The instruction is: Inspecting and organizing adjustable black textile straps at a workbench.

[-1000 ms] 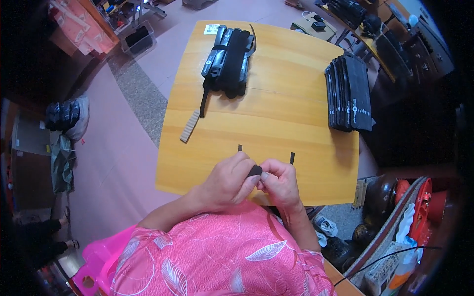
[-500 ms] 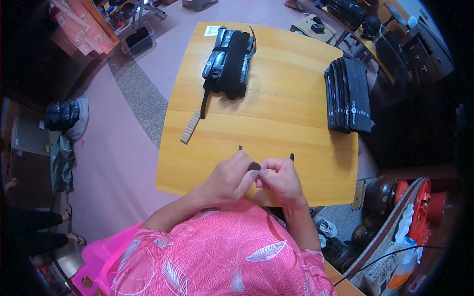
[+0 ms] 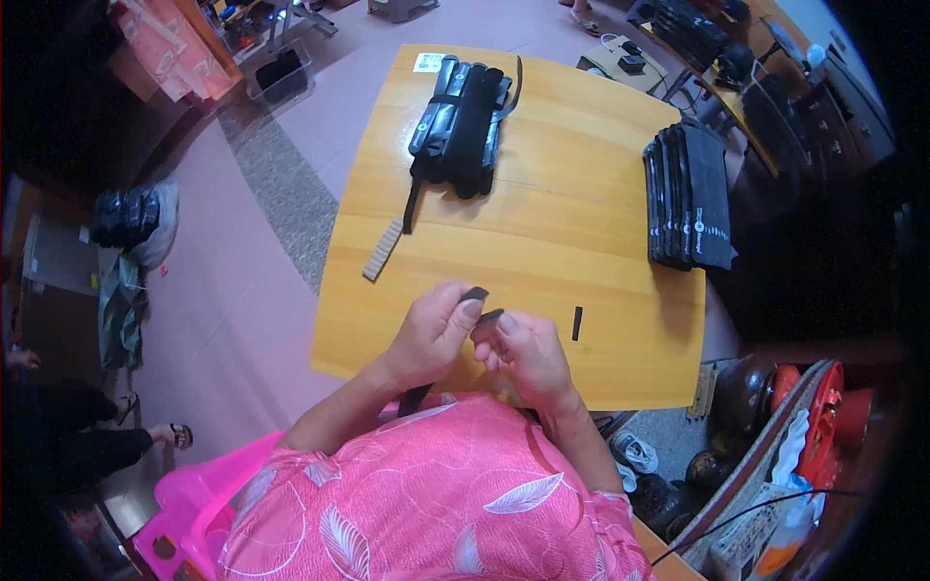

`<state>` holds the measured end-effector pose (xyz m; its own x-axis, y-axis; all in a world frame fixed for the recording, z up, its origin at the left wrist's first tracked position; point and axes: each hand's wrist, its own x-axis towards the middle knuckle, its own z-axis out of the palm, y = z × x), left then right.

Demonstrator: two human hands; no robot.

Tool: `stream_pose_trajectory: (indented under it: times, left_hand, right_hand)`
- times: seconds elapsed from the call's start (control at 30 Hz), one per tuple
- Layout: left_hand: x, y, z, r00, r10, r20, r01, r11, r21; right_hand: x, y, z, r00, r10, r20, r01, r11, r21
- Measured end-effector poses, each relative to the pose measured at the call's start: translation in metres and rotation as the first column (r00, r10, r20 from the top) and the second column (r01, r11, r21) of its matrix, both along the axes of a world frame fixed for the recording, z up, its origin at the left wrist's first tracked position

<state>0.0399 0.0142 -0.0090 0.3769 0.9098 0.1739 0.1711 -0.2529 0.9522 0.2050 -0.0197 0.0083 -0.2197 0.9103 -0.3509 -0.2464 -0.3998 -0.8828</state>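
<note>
My left hand [image 3: 431, 331] is closed on a black strap [image 3: 475, 294], whose end pokes out past the thumb. A dark band [image 3: 415, 399] hangs below this hand; whether it is the same strap I cannot tell. Just to the right, my right hand [image 3: 528, 356] pinches a short black strip [image 3: 491, 317] between thumb and fingers. The two pieces are close, with a small gap between their visible ends. Another short black strip [image 3: 577, 323] lies on the table, right of my right hand.
The wooden table [image 3: 552, 242] holds a strapped bundle of black and silvery pieces [image 3: 460, 126] at the back left. A stack of flat black pouches [image 3: 688, 198] stands at the right edge. Left of centre lies a ridged brown strip [image 3: 383, 250]. A pink plastic chair [image 3: 194, 494] is lower left.
My hands have drawn slightly apart, and black ends now show in both. The small strip above my left hand no longer shows on the table. More of the right-hand strip is uncovered.
</note>
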Motion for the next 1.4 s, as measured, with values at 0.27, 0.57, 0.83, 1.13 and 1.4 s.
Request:
stream_pose_trajectory:
  times: [0.27,0.57,0.83,1.13,1.4]
  left_hand:
    - [-0.007,0.0,0.007,0.993,-0.119,-0.017,0.12,0.983,0.135]
    - [-0.149,0.076,-0.016,0.29,0.681,0.672,-0.283,0.732,-0.619]
    - [-0.144,0.053,0.018,0.465,0.654,0.596,-0.518,0.747,-0.416]
    - [-0.057,0.026,0.01,0.875,0.331,0.353,-0.19,0.906,-0.378]
    - [-0.021,0.022,0.012,0.933,0.06,0.356,0.143,0.843,-0.518]
  right_hand:
    - [0.008,0.014,-0.001,0.978,0.207,-0.026,-0.206,0.978,0.036]
    - [0.087,-0.022,-0.007,0.896,-0.44,0.054,0.417,0.877,0.237]
    - [0.143,0.01,-0.034,0.69,-0.724,-0.003,0.724,0.689,0.02]
    - [0.123,0.044,-0.053,0.622,-0.753,0.216,0.764,0.644,0.041]
    - [0.103,0.017,-0.033,-0.235,-0.56,0.794,-0.065,0.824,0.562]
